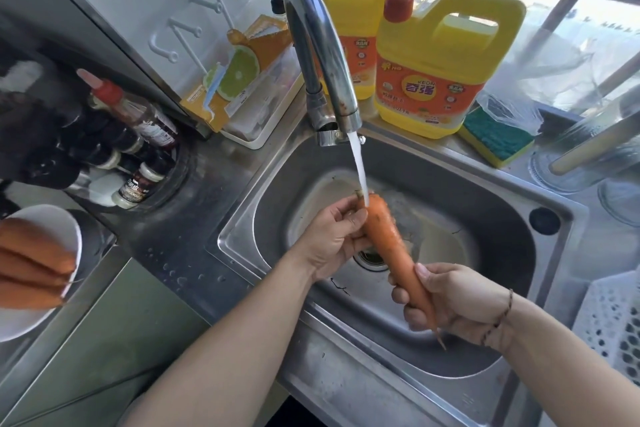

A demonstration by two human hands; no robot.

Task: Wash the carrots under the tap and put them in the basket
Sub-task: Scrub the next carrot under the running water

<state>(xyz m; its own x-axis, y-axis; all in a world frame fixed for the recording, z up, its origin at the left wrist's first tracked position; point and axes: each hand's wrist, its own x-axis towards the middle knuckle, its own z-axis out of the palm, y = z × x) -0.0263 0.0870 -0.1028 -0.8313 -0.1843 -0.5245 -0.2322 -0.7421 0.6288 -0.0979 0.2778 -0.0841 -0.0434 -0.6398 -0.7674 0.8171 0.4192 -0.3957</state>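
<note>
A: Carrot [388, 246], head view: held over the sink [512, 350] under the running tap [322, 45], the water striking its thick end.

B: Who has it?

A: Both. The left hand [332, 239] curls round the thick top; the right hand [453, 302] grips the thin end, the tip poking out below its fingers. The long axis runs from left hand, up and away, to right hand, down and near.

B: And the basket?

A: The white perforated basket [609, 329] lies just right of the right hand, so that hand is likely the nearer carrier. More carrots [34, 263] wait on a plate [65, 229], far left of the left hand.
</note>
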